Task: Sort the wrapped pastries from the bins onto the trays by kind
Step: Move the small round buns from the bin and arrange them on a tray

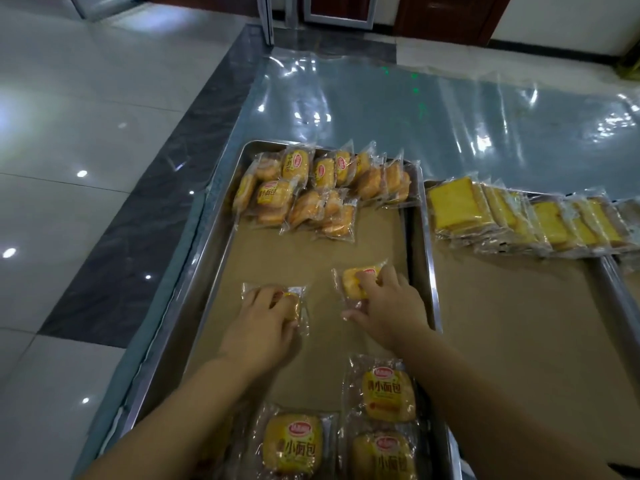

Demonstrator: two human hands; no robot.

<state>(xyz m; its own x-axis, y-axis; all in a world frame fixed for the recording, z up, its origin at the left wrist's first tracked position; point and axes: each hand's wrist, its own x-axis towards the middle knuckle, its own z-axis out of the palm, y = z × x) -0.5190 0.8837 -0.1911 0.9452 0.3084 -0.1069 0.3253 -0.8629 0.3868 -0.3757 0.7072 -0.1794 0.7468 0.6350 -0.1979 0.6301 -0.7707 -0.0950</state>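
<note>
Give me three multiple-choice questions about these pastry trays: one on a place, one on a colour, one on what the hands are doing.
1. Where do the flat square slices lie?
A) in a bin
B) at the far end of the right tray
C) on the floor

2. What colour is the lining paper?
A) white
B) brown
C) blue

3. What are the hands doing?
A) the left hand holds a wrapped bun and the right hand holds a second bun, both on the left tray
B) both hang empty
C) both grip a rim

Answers:
1. B, the slices overlap in a row there.
2. B, the paper shows brown in both trays.
3. A, each hand's fingers curl over a bun.
</note>
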